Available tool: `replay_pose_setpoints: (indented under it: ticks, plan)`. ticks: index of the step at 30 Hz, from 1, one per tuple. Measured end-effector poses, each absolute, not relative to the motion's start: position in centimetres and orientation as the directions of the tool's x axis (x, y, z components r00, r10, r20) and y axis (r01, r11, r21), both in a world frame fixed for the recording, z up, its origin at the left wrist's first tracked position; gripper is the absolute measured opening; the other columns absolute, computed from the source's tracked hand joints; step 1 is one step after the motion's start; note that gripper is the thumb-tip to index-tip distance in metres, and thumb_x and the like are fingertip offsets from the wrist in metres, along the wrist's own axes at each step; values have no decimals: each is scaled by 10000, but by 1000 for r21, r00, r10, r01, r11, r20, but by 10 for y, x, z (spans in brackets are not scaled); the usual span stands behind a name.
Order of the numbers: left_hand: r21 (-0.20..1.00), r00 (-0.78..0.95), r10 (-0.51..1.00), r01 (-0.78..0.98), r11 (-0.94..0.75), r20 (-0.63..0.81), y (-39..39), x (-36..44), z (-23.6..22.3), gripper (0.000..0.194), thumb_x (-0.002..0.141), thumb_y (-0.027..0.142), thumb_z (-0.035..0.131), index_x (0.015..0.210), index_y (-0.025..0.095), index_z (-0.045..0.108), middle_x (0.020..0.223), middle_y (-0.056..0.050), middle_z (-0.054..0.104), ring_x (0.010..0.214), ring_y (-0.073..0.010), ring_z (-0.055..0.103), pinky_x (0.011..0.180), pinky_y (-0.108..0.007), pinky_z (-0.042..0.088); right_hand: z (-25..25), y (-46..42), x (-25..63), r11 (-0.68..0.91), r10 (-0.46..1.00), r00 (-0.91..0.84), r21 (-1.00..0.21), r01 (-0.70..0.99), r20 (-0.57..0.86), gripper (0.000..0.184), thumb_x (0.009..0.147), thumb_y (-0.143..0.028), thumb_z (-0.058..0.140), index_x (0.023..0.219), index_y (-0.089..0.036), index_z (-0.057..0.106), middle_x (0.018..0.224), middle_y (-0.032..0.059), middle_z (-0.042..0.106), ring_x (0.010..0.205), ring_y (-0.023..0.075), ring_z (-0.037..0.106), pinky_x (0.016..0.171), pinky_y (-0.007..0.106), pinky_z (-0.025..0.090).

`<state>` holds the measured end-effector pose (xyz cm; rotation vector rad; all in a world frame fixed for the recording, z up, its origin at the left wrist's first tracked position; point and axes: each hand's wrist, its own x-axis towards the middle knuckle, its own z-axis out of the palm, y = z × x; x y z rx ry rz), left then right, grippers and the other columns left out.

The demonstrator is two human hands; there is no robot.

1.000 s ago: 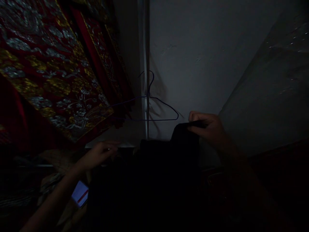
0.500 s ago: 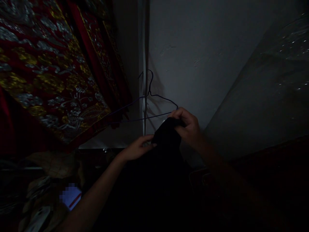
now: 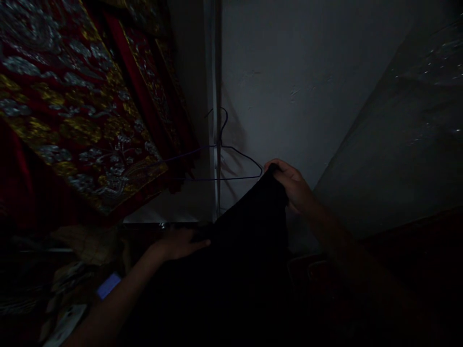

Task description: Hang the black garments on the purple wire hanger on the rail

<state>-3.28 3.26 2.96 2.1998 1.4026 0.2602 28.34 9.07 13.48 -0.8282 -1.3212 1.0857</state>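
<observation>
A large piece of black cloth [image 3: 246, 241], so dark that its cut cannot be made out, hangs down in front of me. Its upper right corner is pinched in my right hand [image 3: 292, 185], close to the right end of a dark wire hanger [image 3: 241, 178]. Lower and to the left, my left hand [image 3: 179, 245] grips the cloth's slanting upper edge, thumb in front and the other fingers partly hidden. The hanger hooks onto a narrow upright white strip [image 3: 214, 96] and carries nothing that I can see.
Red fabric with gold and silver embroidery [image 3: 83, 127] hangs at the left. A grey wall [image 3: 282, 96] stands behind, with clear plastic sheeting [image 3: 390, 144] at the right. A lit screen [image 3: 109, 285] lies among dim clutter at the lower left.
My left hand has slid down and left along the cloth, away from my right hand. The cloth's upper edge is now stretched between them; the right hand has shifted slightly right.
</observation>
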Motion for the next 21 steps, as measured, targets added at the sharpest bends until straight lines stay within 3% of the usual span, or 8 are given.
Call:
replay_pose_setpoints:
  ticks: [2,4,6,8,11,14,18,21]
  plan:
    - [471,363,923,841,-265,-128,30,-50,33,469,968,521,491,1240,181,666,1248,-145,727,1114,-314,694,963,-421,509,136,93,285,365,929,-7,-920,-142,370,174,757,-378,740,846,-246,668,702,-25,573,586,132,483,540,260,361]
    - [502,296,954,834,-229,-56,26,-63,42,398,1000,420,423,1227,176,638,1191,-135,741,1044,-281,714,923,-385,520,132,100,281,406,914,71,-907,-109,401,205,786,-433,702,897,-261,693,719,-15,582,612,151,498,555,270,370]
    - [541,285,958,799,-262,42,22,-71,52,361,1006,401,417,1237,200,607,1186,-107,739,1049,-257,709,923,-356,518,123,111,272,425,901,109,-904,-37,419,317,837,-542,613,941,-263,719,732,0,593,660,174,527,580,280,381]
    - [520,314,947,799,-303,70,15,-75,57,346,962,427,518,1234,228,596,1206,-86,731,1080,-260,697,940,-354,514,111,126,257,417,906,58,-908,40,418,485,866,-666,496,935,-251,737,734,15,610,728,200,563,627,293,407]
    - [369,301,953,891,-266,-38,4,-78,45,415,879,330,595,1277,212,569,1172,-119,736,1053,-301,702,920,-401,522,89,148,238,380,924,-103,-913,150,367,649,822,-804,412,797,-234,720,672,23,594,744,217,570,676,314,425]
    - [233,244,963,949,-214,-112,-1,-83,22,516,888,185,462,1400,132,481,1125,-177,732,1031,-321,700,919,-452,517,71,160,238,306,952,-78,-908,286,296,670,769,-862,429,564,-239,567,545,10,477,591,189,476,580,317,354]
    - [170,200,976,963,-212,82,10,-97,22,467,837,68,371,1226,138,619,1165,-178,694,1100,-319,649,1004,-488,477,64,155,265,288,946,31,-880,377,322,645,755,-833,499,489,-259,370,484,-17,333,486,141,323,492,319,216]
    - [247,226,946,927,-282,230,25,-103,49,427,773,49,379,1079,165,653,1129,-137,681,1119,-294,625,1019,-459,481,70,143,287,314,923,50,-823,473,381,624,786,-780,524,499,-248,366,487,-16,336,477,128,326,470,304,199]
